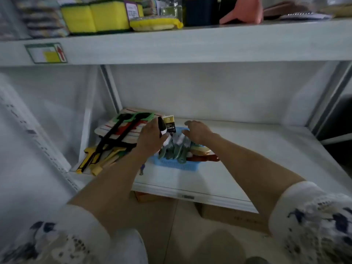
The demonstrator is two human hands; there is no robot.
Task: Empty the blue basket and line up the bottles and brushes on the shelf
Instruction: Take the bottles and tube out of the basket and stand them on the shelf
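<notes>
A blue basket (176, 164) sits on the white lower shelf (247, 161), left of its middle. Several green-handled brushes (176, 149) lie in it, with a red-brown handle (205, 159) sticking out to the right. My left hand (150, 138) hovers over the basket's left side, shut on a small black item with a gold and black label (168, 123). My right hand (198, 131) reaches over the basket's far end, fingers spread and curled down above the brushes, holding nothing I can see.
Left of the basket lies a pile of long-handled tools (114, 141), black, green and yellow, on striped cloths. The upper shelf (190, 44) holds yellow sponges (99, 17) and dark containers. Cardboard boxes (234, 218) stand on the floor below the shelf.
</notes>
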